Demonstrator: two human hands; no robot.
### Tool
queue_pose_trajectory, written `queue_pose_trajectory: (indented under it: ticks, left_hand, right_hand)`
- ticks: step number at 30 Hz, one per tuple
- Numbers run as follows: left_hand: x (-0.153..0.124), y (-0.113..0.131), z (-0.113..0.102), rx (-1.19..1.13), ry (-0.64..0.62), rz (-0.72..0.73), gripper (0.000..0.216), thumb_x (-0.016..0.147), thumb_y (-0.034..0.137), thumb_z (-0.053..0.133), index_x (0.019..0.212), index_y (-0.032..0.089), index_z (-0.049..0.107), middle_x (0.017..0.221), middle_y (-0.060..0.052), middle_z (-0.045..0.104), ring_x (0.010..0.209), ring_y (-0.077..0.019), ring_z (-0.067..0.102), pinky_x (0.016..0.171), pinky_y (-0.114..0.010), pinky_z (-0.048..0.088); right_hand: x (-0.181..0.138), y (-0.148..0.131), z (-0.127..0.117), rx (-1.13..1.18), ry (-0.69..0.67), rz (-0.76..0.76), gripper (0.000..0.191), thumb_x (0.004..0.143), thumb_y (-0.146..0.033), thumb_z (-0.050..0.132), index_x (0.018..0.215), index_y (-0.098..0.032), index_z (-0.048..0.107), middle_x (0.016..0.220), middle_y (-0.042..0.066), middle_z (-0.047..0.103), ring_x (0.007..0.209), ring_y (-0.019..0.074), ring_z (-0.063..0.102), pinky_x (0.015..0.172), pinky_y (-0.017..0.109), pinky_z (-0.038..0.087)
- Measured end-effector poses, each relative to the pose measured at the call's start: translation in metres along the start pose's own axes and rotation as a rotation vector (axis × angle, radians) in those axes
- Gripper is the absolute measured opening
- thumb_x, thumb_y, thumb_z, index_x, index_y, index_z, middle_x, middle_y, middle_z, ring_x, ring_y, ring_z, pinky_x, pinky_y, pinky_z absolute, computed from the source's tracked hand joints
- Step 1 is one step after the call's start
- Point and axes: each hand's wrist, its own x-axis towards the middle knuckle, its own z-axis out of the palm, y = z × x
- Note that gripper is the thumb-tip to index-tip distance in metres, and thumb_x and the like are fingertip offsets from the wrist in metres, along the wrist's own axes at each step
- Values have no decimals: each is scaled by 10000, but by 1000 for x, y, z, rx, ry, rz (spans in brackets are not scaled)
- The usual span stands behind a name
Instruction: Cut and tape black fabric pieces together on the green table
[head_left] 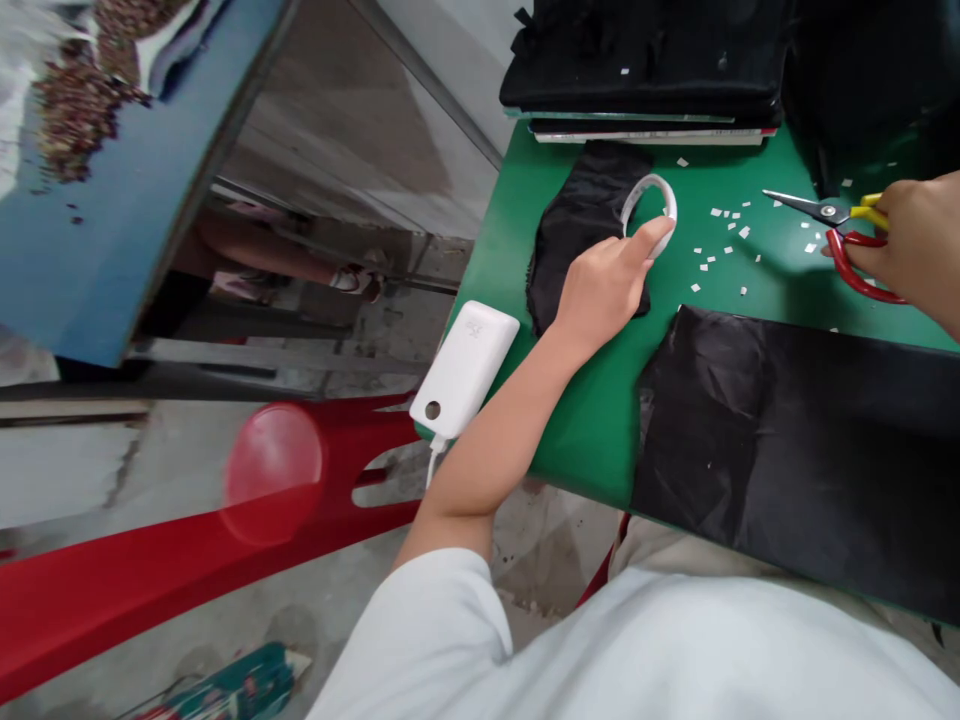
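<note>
My left hand (pixel 606 285) is closed, pinching a white looped strip (pixel 667 195), which looks like a roll of tape or label ribbon. Under that hand lies a piece of black fabric (pixel 559 235) with a frayed edge. At the right edge, my right hand (pixel 919 235) grips scissors (pixel 831 211) with one yellow and one red handle, their blades pointing left. Small white cut pieces (pixel 731 227) are scattered on the green table (pixel 577 440) between the two hands. A larger black fabric sheet (pixel 847 440) lies along the table's near side.
A white power bank (pixel 466 370) with a cable sits at the table's left edge. Stacked black fabric (pixel 645 60) stands at the back. Left of me are a red plastic chair (pixel 345 450) and a blue table (pixel 142 230). Another person's leg (pixel 270 250) shows beneath.
</note>
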Motion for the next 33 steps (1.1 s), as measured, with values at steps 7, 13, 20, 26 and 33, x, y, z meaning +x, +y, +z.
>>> queue_pose_trajectory:
  ticks: [7,13,20,26,33]
  left_hand:
    - [3,7,-2,-131,21,-29,406,913,198,584,1311,213,503,1049,-46,720,784,-133,670,797,-270,518]
    - [1,19,-9,-493,-104,-46,312,976,382,502,1230,202,481,642,56,630,533,-99,581,593,-235,466]
    - [-4,38,-17,-602,-183,-63,473,818,338,718,1213,197,499,687,56,675,566,-100,604,603,-233,509]
    - [-4,47,-28,-733,-196,-281,415,765,257,745,1140,220,574,684,58,703,628,-125,671,665,-247,562]
    - [-3,46,-33,-932,-242,-369,426,776,265,715,1169,215,559,698,47,701,604,-119,662,595,-240,553]
  right_hand:
    - [23,17,15,-35,-205,66,862,830,-846,412,1095,-91,733,1091,299,682,1074,465,645,569,381,297]
    - [20,28,21,-51,-261,-48,528,910,-647,547,1074,-165,691,1107,232,687,991,380,668,545,340,308]
    - [-8,14,8,97,117,-354,300,926,-471,556,958,-191,660,994,117,718,841,329,683,510,308,276]
    - [-44,-36,-2,448,206,-722,224,934,-298,575,1033,-125,677,1048,165,719,964,361,676,678,406,499]
    - [-47,-75,25,722,307,-802,194,983,-266,469,937,-180,637,883,108,692,812,272,624,665,358,454]
